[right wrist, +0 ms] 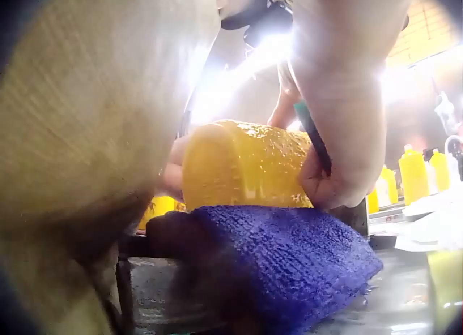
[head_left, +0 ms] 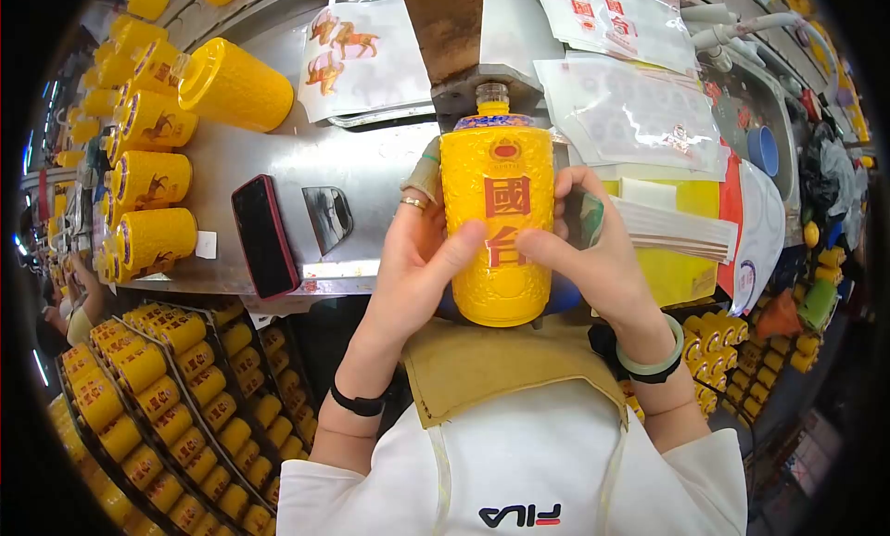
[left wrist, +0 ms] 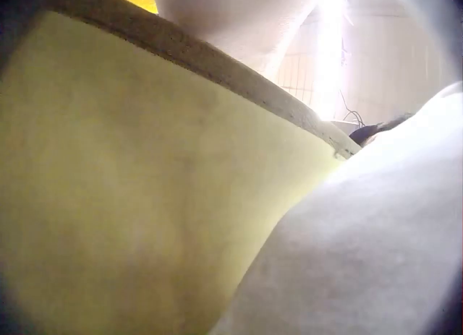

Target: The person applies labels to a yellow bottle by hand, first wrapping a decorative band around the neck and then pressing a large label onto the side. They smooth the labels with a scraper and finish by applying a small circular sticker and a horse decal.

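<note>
A yellow embossed bottle (head_left: 501, 276) with red characters and a clear-topped neck lies in front of the person, neck pointing away. The left hand (head_left: 422, 253) grips its left side, thumb on the front face. The right hand (head_left: 598, 253) holds the right side, thumb beside the lower red character. In the right wrist view the bottle (right wrist: 246, 165) lies above a blue cloth (right wrist: 296, 259), with the right hand (right wrist: 325, 176) against it. The left wrist view shows mostly apron (left wrist: 145, 176) and a white shirt; the left hand's fingers cannot be made out there.
Yellow bottles (head_left: 156, 179) stand at the left, beside a phone (head_left: 264, 235) and a dark-faced metal piece (head_left: 328, 219). Sticker sheets (head_left: 635, 114) lie at the right, near white strips (head_left: 677, 225). A metal post (head_left: 445, 26) rises beyond the bottle's neck. Racks of bottles fill the lower left.
</note>
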Action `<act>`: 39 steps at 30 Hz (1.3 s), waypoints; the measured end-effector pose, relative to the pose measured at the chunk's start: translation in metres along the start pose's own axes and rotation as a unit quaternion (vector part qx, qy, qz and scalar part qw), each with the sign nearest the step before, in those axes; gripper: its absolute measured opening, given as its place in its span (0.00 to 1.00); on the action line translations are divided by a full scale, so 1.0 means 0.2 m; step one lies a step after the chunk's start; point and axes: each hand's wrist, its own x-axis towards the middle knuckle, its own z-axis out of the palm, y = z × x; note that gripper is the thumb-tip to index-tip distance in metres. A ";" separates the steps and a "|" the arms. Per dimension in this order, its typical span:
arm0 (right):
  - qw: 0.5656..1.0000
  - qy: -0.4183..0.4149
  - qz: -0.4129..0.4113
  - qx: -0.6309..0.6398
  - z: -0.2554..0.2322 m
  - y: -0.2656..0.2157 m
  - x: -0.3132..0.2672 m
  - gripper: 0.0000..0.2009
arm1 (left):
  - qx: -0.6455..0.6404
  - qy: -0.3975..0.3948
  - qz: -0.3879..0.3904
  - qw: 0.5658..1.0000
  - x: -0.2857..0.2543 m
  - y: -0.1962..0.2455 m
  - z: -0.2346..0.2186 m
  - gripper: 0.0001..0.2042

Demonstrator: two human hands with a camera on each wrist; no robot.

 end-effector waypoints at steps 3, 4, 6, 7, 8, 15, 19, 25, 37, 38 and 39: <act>1.000 -0.005 -0.012 0.018 0.01 0.00 0.00 0.22 | -0.005 -0.013 0.037 0.999 0.00 -0.01 0.00 0.39; 1.000 -0.006 -0.008 0.019 0.01 0.00 -0.01 0.22 | 0.014 -0.014 0.037 0.999 0.00 -0.01 0.00 0.40; 0.999 -0.009 -0.009 0.042 0.01 0.01 0.00 0.22 | 0.033 -0.016 0.037 0.999 0.00 0.00 0.01 0.40; 0.999 -0.010 -0.008 0.041 0.01 0.00 -0.01 0.22 | 0.037 -0.017 0.037 0.998 0.00 0.01 0.01 0.40; 0.998 -0.014 -0.005 0.054 0.02 0.00 -0.01 0.22 | 0.042 -0.019 0.039 0.998 0.00 0.01 0.01 0.40; 0.996 -0.016 -0.065 -0.061 -0.04 -0.01 0.01 0.23 | 0.068 -0.030 0.058 0.996 0.00 -0.01 0.00 0.39; 0.998 0.025 -0.052 0.014 -0.16 -0.15 0.04 0.21 | -0.024 -0.042 0.067 0.997 0.00 -0.05 -0.02 0.36; 0.975 0.044 -0.216 -0.017 -0.06 -0.13 -0.01 0.20 | 0.095 0.022 0.035 0.995 -0.04 -0.01 0.08 0.34; 0.925 0.043 -0.275 -0.259 -0.11 -0.11 -0.01 0.16 | 0.114 0.009 0.015 0.993 -0.04 0.00 0.08 0.31; 0.894 0.106 -0.322 -0.292 -0.14 -0.11 0.05 0.16 | 0.116 0.001 0.019 0.993 -0.04 0.00 0.07 0.30; 0.856 0.168 -0.367 -0.322 -0.16 -0.13 0.11 0.16 | 0.115 0.004 0.024 0.993 -0.04 -0.01 0.06 0.30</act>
